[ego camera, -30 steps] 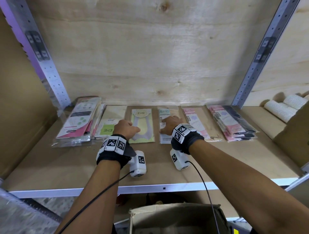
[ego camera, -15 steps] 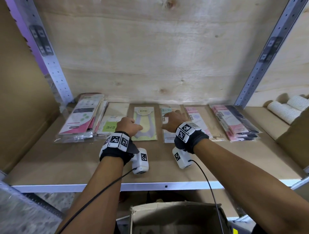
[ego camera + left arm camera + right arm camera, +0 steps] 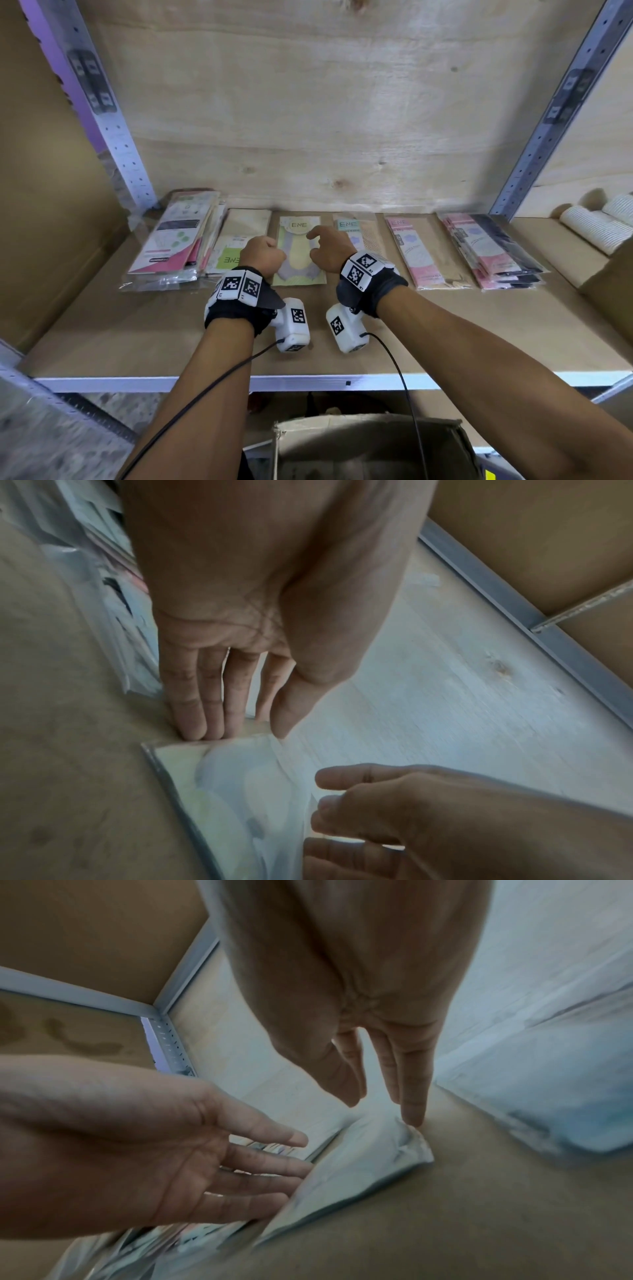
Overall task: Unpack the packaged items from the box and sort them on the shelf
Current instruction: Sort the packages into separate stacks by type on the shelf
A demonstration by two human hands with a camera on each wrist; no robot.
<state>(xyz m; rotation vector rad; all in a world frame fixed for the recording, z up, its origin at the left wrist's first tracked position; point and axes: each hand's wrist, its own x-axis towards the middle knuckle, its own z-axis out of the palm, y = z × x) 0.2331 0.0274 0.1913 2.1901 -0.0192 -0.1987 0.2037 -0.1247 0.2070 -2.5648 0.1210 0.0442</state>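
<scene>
Flat packets lie in a row along the back of a wooden shelf [image 3: 137,329], stacks at both ends, an open box [image 3: 370,445] below. The left hand [image 3: 262,255] and right hand [image 3: 330,251], fingers straight and slightly spread, flank the green packet [image 3: 299,251], fingertips touching its edges.

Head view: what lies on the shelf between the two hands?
The yellow-green ENE packet, flat on the shelf, between left hand and right hand; clearest in the head view.

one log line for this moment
step: squaring green packet | left hand: fingertips at its edge | right hand: fingertip on it | nothing gripped
</scene>
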